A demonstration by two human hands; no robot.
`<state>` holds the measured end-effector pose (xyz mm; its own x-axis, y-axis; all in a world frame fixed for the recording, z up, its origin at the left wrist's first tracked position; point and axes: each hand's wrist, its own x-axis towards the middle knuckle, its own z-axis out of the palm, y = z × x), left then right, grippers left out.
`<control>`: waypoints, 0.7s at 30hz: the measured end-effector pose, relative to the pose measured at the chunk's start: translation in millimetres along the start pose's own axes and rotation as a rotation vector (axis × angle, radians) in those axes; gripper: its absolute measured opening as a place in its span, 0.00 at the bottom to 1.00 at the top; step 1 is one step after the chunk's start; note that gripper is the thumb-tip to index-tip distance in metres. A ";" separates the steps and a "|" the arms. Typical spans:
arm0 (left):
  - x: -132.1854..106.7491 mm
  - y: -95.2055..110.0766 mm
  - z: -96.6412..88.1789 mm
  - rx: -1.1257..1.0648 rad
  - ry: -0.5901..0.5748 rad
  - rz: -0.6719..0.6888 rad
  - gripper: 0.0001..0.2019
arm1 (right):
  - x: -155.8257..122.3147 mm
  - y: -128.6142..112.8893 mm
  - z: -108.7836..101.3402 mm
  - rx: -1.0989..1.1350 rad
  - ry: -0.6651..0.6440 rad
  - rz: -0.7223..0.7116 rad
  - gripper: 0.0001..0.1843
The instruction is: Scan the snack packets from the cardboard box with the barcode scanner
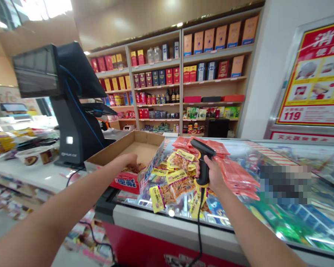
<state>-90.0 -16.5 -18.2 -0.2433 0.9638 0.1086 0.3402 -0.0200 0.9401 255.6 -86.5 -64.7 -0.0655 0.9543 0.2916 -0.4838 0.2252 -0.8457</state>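
My right hand (pixel 208 172) is wrapped around the handle of a black and yellow barcode scanner (pixel 202 163), its cord hanging down over the freezer front. Inside an open cardboard box (pixel 153 150) with red printed sides, my left hand (pixel 131 161) reaches down with curled fingers. Brownish snack packets (pixel 137 168) lie right under that hand; whether it grips one is hidden. Beside the box, several yellow and clear snack packets (pixel 180 180) are heaped on the freezer's glass top. Red-orange packets (pixel 236 174) lie stacked right of the scanner.
At the left, a black checkout terminal (pixel 72 111) stands on a white counter (pixel 44 180) with bowls and packaged goods. A glass-topped freezer (pixel 267 148) spans the front and right. Shelves (pixel 180 85) of boxed goods line the back wall, beside a red and yellow poster (pixel 314 78).
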 end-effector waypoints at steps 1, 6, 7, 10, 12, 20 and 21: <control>0.1 -1.7 2.4 0.062 0.023 -0.018 0.14 | -0.1 -0.3 0.2 0.000 0.002 0.004 0.25; -3.1 14.7 4.1 0.480 -0.032 -0.046 0.13 | 0.7 0.1 0.9 0.008 0.013 0.012 0.25; -4.3 20.4 1.9 0.522 -0.055 -0.040 0.13 | 0.8 0.2 1.3 0.011 0.012 0.010 0.25; -10.6 41.6 -4.5 0.473 -0.061 0.004 0.14 | 0.5 0.2 2.3 0.014 -0.004 0.012 0.24; -18.0 57.7 -2.8 0.309 -0.060 0.075 0.16 | 0.0 0.0 2.6 0.017 -0.009 0.014 0.24; -52.7 65.0 90.8 -0.312 -0.030 0.433 0.17 | -1.6 -0.2 0.5 0.015 -0.044 0.000 0.23; -53.4 56.9 106.9 -0.334 -0.018 0.470 0.15 | -1.8 -0.5 0.3 0.012 -0.046 0.001 0.23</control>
<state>39.5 -40.7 -5.1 -0.1186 0.8355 0.5365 0.1023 -0.5272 0.8436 255.7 -88.4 -64.7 -0.1059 0.9444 0.3113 -0.4939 0.2217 -0.8408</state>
